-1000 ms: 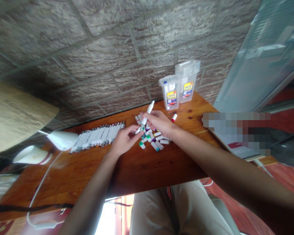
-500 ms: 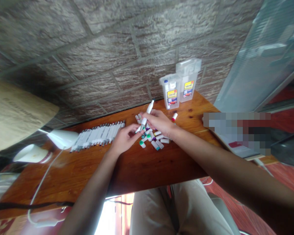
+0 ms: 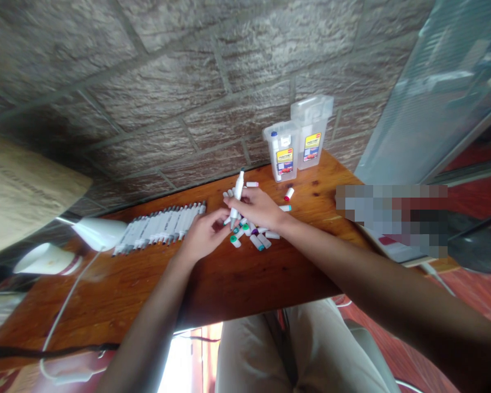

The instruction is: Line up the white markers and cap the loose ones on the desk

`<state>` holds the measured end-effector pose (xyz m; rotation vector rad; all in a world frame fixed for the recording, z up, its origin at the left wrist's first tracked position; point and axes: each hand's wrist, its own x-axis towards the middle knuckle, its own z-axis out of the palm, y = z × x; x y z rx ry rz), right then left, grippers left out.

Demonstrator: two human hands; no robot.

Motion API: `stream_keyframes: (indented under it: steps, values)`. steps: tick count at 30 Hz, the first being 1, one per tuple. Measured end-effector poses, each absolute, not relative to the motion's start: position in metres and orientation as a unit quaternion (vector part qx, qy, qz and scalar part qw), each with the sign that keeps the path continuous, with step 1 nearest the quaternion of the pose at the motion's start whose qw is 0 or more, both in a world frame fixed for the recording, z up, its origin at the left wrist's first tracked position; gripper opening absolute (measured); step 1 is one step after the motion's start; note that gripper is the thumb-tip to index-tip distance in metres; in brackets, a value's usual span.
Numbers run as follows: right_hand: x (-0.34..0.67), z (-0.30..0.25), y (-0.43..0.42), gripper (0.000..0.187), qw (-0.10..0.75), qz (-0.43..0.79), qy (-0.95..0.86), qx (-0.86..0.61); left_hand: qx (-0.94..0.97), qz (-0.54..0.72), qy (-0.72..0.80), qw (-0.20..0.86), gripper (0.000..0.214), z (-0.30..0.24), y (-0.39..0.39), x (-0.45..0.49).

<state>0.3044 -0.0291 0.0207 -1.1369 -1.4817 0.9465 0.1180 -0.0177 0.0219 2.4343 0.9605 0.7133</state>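
Observation:
My right hand (image 3: pixel 257 207) is closed around a white marker (image 3: pixel 238 188), which stands tilted with its narrow bare end up. At the marker's grey lower end, my left hand (image 3: pixel 207 232) is closed in a pinch on a small white piece that looks like a marker cap (image 3: pixel 227 220); its fingers hide part of it. Beneath and beside the hands lies a loose pile of white marker caps (image 3: pixel 264 240) with green, teal and purple ends. Left of my left hand, a row of white markers (image 3: pixel 159 226) lies side by side on the wooden table (image 3: pixel 245 278).
Two clear plastic marker cases (image 3: pixel 285 155) stand at the back by the stone wall (image 3: pixel 147 147), one with a blue-ended marker inside. A red-ended cap (image 3: pixel 288 194) lies apart. At left are a white lamp (image 3: pixel 100 233), a paper cup (image 3: pixel 49 258) and a cable (image 3: pixel 67 308).
My right hand has moved slightly left with the marker, which now stands more upright. My left hand stays almost in place. The view has shifted a little.

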Motion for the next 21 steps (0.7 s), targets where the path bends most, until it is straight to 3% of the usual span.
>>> stream_keyframes:
  steps: [11, 21]
  values:
    - [0.303, 0.037, -0.033, 0.027, 0.516, 0.623, -0.415, -0.416, 0.859, 0.284, 0.344, 0.252, 0.024, 0.020, -0.016, 0.120]
    - [0.305, 0.043, -0.036, 0.032, 0.528, 0.648, -0.372, -0.404, 0.854, 0.288, 0.354, 0.249, 0.027, 0.015, -0.012, 0.118]
